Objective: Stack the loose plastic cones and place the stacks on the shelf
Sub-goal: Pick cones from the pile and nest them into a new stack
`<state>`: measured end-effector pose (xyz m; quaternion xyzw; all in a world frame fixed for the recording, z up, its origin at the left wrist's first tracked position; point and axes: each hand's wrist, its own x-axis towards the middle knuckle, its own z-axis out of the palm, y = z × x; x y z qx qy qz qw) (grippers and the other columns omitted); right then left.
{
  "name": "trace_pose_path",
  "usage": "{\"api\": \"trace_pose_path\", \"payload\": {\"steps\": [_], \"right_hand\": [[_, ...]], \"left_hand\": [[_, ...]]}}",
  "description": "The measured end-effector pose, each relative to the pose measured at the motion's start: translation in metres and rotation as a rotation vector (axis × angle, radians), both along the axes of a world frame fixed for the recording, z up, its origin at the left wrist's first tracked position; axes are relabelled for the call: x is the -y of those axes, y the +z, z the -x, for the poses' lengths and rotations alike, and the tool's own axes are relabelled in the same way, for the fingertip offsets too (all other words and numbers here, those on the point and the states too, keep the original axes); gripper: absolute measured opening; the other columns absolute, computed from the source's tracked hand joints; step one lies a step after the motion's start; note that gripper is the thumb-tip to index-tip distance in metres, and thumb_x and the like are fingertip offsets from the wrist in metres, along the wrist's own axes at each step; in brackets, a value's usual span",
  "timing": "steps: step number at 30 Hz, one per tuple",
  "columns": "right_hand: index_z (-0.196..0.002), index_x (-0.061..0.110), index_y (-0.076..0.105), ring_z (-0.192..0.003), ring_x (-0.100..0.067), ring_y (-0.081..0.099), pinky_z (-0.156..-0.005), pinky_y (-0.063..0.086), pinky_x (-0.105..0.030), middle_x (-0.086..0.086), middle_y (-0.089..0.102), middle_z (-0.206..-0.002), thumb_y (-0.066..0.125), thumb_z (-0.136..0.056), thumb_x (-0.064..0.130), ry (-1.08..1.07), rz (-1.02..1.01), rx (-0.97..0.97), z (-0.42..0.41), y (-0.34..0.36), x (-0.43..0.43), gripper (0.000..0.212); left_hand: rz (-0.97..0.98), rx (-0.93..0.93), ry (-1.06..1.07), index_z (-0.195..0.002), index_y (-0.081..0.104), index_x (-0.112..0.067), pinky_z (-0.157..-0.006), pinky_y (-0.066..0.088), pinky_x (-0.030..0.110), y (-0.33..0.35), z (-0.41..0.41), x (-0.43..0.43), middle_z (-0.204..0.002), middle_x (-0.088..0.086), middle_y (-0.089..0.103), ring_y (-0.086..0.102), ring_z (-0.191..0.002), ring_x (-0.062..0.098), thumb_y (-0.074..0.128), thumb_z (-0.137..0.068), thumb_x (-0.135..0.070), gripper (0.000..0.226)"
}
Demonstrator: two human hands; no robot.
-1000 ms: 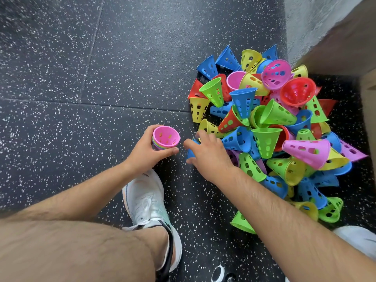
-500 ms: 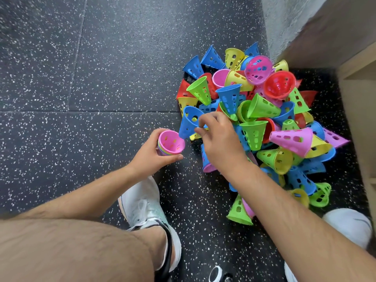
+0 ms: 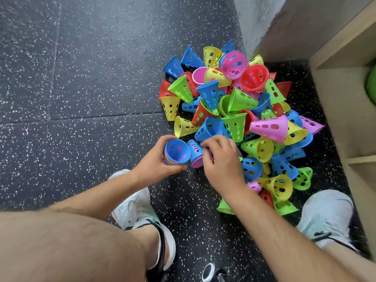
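A heap of perforated plastic cones (image 3: 240, 100) in blue, green, yellow, red and pink lies on the dark speckled floor beside the wooden shelf (image 3: 337, 110). My left hand (image 3: 154, 167) grips a short stack of cones (image 3: 177, 152), mouths up, with a blue one innermost on top. Just right of it lies a blue cone nested with a pink one (image 3: 195, 154) at the heap's near edge. My right hand (image 3: 221, 163) has its curled fingers on this pair.
The grey wall (image 3: 254, 23) stands behind the heap. A green object (image 3: 371, 84) sits inside the shelf. My white shoes (image 3: 134, 206) (image 3: 327, 212) stand near the heap, with my bare knee at the lower left. Open floor (image 3: 81, 78) stretches to the left.
My right hand lifted a blue cone out of the heap and set it into the stack, covering the pink one. It then came down onto the blue and pink pair.
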<state>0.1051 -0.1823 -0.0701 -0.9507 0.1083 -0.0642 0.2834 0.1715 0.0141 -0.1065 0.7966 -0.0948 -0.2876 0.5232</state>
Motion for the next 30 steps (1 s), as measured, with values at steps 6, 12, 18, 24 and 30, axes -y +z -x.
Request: {"api": "trace_pose_path", "payload": {"steps": [6,12,18,24,30], "right_hand": [[-0.121,0.012,0.066,-0.107,-0.031,0.052,-0.093,0.048,-0.048,-0.004,0.063,-0.121,0.060,-0.093,0.013,-0.011,0.072,-0.043,-0.012,0.001,0.012,0.028],[-0.133,0.010,0.047,-0.107,-0.034,0.051,-0.087,0.046,-0.049,-0.012,0.062,-0.114,0.057,-0.094,0.008,-0.084,0.010,-0.114,-0.034,0.000,0.013,0.041],[-0.105,0.012,0.066,-0.091,-0.031,0.056,-0.079,0.048,-0.041,-0.003,0.068,-0.092,0.065,-0.091,0.015,-0.126,0.102,0.131,-0.028,0.016,0.021,0.014],[-0.103,0.011,0.071,-0.097,-0.024,0.055,-0.086,0.044,-0.029,-0.001,0.064,-0.100,0.068,-0.094,0.015,-0.014,-0.062,0.280,-0.012,0.026,0.011,0.010],[-0.107,0.011,0.071,-0.106,-0.022,0.057,-0.092,0.049,-0.036,-0.004,0.059,-0.111,0.070,-0.092,0.018,0.165,-0.171,0.062,0.010,0.008,-0.017,0.016]], "left_hand": [[-0.009,0.009,-0.033,-0.137,0.044,-0.029,-0.089,0.046,0.011,0.005,-0.005,0.017,-0.122,-0.012,0.064,0.062,-0.098,-0.009,0.093,-0.074,-0.021,0.080],[-0.028,0.022,-0.045,-0.136,0.044,-0.035,-0.098,0.052,0.025,0.007,-0.011,0.024,-0.123,-0.013,0.065,0.064,-0.103,-0.003,0.094,-0.072,-0.023,0.082],[-0.007,-0.002,-0.049,-0.135,0.045,-0.037,-0.104,0.052,0.038,0.005,-0.011,0.020,-0.126,-0.010,0.064,0.065,-0.110,0.006,0.096,-0.065,-0.037,0.087],[-0.010,-0.006,-0.050,-0.134,0.045,-0.039,-0.106,0.051,0.040,0.007,-0.007,0.016,-0.125,-0.015,0.065,0.066,-0.111,0.004,0.093,-0.059,-0.050,0.090],[0.043,0.012,-0.037,-0.138,0.045,-0.030,-0.100,0.052,0.026,0.011,0.001,0.009,-0.126,-0.015,0.065,0.064,-0.112,-0.002,0.094,-0.070,-0.036,0.084]]}}
